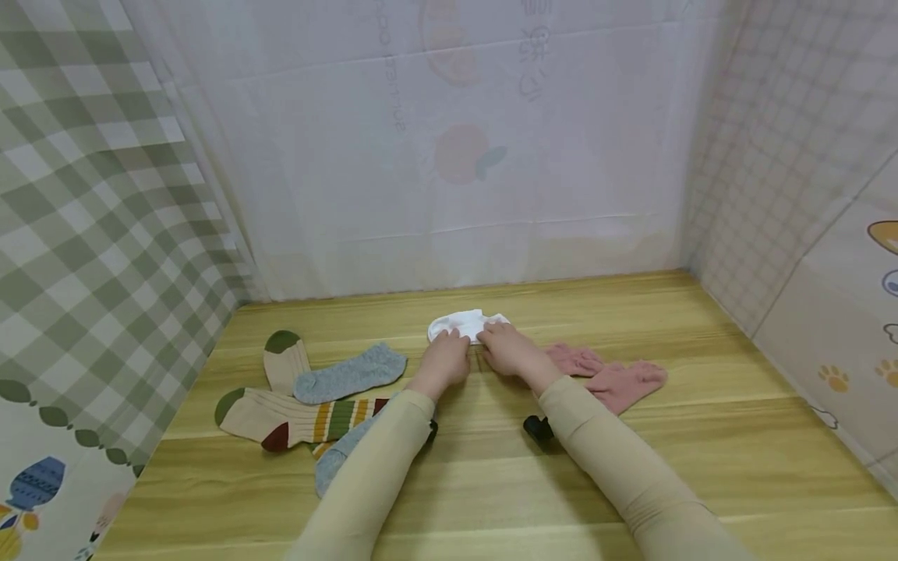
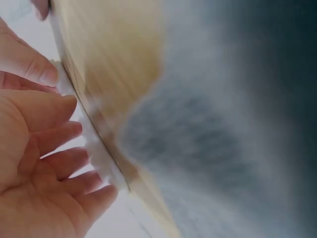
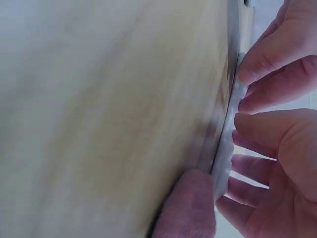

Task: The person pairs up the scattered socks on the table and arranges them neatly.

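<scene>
A white ankle sock (image 1: 457, 319) lies flat toward the back of the table. My left hand (image 1: 443, 365) touches its near left part with the fingertips. On its right part rest the fingertips of my right hand (image 1: 512, 351), close beside the left. In the left wrist view the left fingers (image 2: 69, 161) are spread and slightly bent along the thin white fabric (image 2: 96, 148). The right wrist view shows the right fingers (image 3: 250, 168) lying likewise, with the thumb apart from them. The hands cover part of the sock's near edge.
Left of the hands lie a grey sock (image 1: 351, 375), a second grey sock (image 1: 333, 463) partly under the left sleeve, and cream striped socks (image 1: 259, 413) with green and dark red patches. Pink socks (image 1: 624, 383) lie beside the right forearm. A white curtain (image 1: 463, 257) bounds the wooden table's back.
</scene>
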Available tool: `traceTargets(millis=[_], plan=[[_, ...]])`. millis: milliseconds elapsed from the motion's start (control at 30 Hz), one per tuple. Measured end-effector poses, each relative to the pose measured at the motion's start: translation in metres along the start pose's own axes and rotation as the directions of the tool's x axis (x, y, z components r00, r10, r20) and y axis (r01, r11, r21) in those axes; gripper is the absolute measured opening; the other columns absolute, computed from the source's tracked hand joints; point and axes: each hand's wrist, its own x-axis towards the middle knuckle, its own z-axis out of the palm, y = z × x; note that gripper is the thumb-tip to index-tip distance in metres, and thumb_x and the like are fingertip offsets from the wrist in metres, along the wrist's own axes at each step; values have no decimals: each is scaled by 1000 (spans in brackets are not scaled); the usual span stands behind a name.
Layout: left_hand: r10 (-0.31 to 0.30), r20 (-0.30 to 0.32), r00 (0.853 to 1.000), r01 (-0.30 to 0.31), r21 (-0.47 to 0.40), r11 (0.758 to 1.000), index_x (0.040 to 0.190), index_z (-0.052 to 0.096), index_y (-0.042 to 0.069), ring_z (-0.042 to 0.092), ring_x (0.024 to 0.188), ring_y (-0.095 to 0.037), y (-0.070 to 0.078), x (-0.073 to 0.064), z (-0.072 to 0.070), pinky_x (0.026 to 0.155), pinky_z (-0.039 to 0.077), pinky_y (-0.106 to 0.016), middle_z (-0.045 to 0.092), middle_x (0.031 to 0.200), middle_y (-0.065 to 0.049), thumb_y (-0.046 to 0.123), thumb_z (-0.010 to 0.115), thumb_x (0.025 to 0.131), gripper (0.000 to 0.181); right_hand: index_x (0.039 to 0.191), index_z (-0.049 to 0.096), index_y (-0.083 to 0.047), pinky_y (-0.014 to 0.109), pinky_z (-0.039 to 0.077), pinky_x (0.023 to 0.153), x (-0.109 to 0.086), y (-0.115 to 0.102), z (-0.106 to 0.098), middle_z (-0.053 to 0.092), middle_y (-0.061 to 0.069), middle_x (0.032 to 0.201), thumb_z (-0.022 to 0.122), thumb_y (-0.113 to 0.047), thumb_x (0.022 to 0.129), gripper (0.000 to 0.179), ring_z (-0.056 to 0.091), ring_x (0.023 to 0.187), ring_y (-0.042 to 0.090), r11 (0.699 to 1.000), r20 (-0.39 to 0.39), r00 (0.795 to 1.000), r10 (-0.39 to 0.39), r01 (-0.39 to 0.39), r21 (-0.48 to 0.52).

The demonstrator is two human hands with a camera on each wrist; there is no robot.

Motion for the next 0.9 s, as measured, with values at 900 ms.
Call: traceTargets(millis=[900], plan=[[-113, 77, 991, 118, -60, 991, 138, 58, 9, 37, 139, -32, -15, 41, -1, 108, 38, -44, 45, 149, -13, 11, 52, 98, 40, 119, 65, 2, 45, 37, 108, 43, 20, -2, 60, 18, 127, 52, -4, 95, 28, 52, 124, 38, 995, -4, 995, 97, -97, 29]])
